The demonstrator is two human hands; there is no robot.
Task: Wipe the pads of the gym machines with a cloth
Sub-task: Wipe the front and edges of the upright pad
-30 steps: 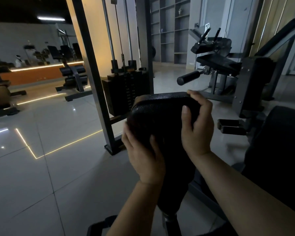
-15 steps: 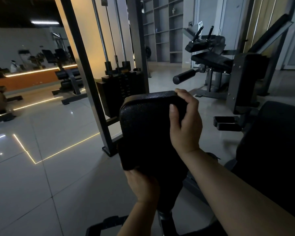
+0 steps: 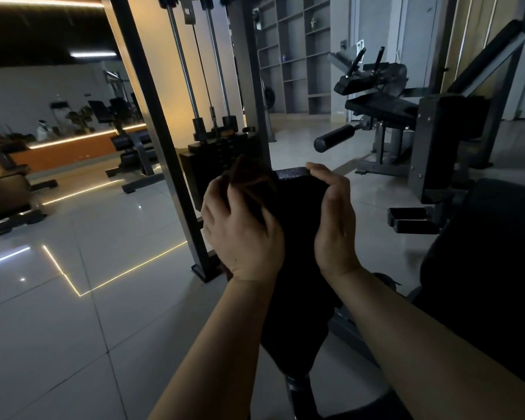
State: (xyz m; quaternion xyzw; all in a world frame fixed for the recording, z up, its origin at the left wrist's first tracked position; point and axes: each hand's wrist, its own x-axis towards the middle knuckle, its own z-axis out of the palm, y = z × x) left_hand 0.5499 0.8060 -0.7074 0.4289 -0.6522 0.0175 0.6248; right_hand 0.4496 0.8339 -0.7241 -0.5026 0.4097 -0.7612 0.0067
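- Dimly lit, glossy floor tiles [image 3: 73,328] mirrored strip lights.
- Left hand [image 3: 243,234] gripped a dark cloth [image 3: 249,183] (bunched) — against the pad [image 3: 297,225].
- Right hand [image 3: 334,219] curled over the pad's top edge.

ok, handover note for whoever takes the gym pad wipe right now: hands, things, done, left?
Left hand: grips the dark cloth bunched against the upper left of the black pad.
Right hand: grips the pad's top right edge, steadying it.
Done: cannot tell how much of this pad is wiped; the light is dim.
Left: finish this pad, then the large pad at right and the leg machine behind.
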